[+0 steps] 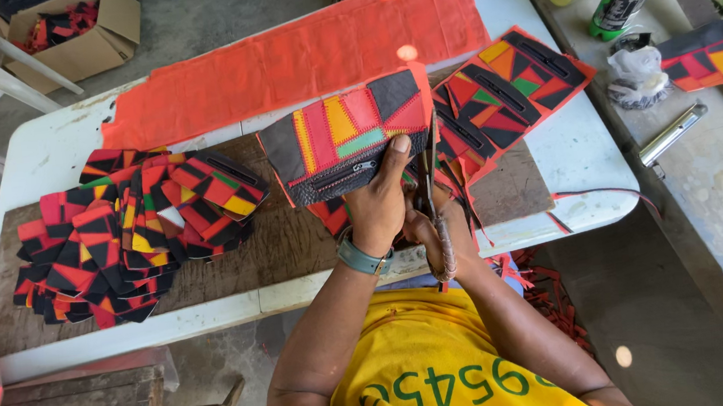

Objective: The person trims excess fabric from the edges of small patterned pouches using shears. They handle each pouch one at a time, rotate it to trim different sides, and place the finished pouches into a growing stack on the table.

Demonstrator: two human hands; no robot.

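Head view: my hands, one patchwork pouch, scissors.
My left hand [378, 210] is closed on the lower edge of the patchwork pouch [345, 137], held up over the wooden board [275, 240]. My right hand [437, 231], mostly hidden, grips scissors [433, 181] beside it. A pile of patchwork pieces [125, 234] lies left; orange cloth [299, 56] lies behind.
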